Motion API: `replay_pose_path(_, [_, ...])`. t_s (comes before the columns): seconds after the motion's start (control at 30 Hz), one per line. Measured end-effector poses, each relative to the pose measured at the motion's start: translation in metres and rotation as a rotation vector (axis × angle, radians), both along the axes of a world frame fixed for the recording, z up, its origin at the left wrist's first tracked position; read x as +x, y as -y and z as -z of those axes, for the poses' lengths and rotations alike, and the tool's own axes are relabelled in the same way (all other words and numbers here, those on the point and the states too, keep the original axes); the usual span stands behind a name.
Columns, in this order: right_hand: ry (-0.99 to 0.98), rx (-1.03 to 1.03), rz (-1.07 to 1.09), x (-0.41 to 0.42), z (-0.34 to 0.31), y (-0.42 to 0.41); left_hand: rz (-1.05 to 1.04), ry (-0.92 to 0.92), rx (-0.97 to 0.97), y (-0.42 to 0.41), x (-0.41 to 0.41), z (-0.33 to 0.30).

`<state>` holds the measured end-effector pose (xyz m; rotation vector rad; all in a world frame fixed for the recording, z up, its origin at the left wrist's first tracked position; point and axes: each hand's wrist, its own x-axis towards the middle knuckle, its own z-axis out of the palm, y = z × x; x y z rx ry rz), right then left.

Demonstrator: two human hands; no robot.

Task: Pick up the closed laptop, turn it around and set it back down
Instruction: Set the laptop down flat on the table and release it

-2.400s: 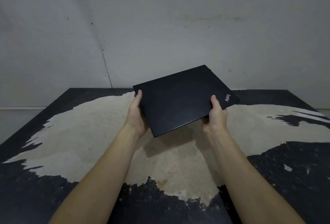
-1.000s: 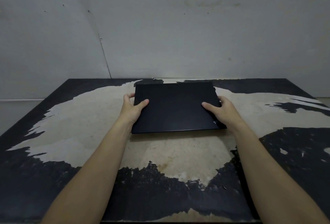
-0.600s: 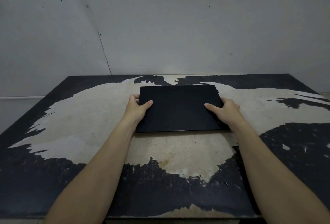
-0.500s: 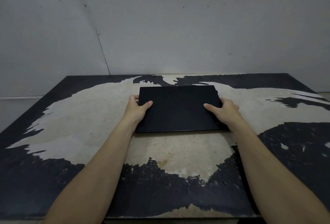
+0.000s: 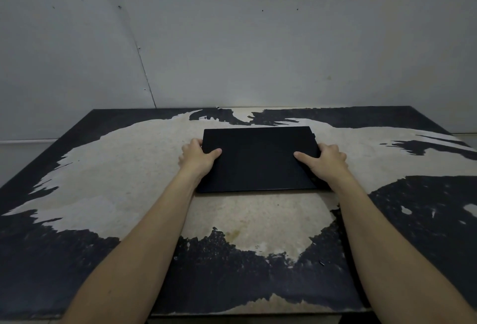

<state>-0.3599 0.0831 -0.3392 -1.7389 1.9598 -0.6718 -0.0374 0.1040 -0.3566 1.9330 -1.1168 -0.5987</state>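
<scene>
The closed black laptop [image 5: 258,158] lies flat on the worn table [image 5: 116,174], square to me, near the table's middle. My left hand [image 5: 197,157] grips its left edge, thumb on the lid and fingers curled around the side. On the right edge sits my right hand [image 5: 325,162], thumb resting on the lid, fingers wrapped over the side and covering the near right corner. The logo seen earlier is hidden.
The table top is black with a large pale patch where the coating has peeled. A grey wall [image 5: 258,39] rises right behind the table's far edge. The near edge of the table runs just below my forearms.
The laptop was held tilted in the air 2.4 s ago; it now rests flat on the table. Over the last second it and both hands have barely moved.
</scene>
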Motion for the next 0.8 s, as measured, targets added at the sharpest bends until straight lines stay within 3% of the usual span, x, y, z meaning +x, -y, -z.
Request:
replay_pose_path(0.43, [-0.126, 0.021, -0.032, 0.0, 0.0, -0.004, 0.078, 0.121, 0.127, -0.006, -0.004, -0.011])
replay_pose_path(0.6, [-0.165, -0.015, -0.456, -0.004, -0.009, -0.015, 0.43, 0.213, 0.02, -0.032, 0.005, -0.023])
replay_pose_path(0.7, [-0.253, 0.057, -0.586, -0.006, -0.013, -0.015, 0.654, 0.317, 0.133, -0.045, 0.016, -0.026])
replay_pose_path(0.8, [-0.333, 0.102, -0.65, -0.005, -0.012, -0.015, 0.74, 0.401, 0.206, -0.053, 0.016, -0.021])
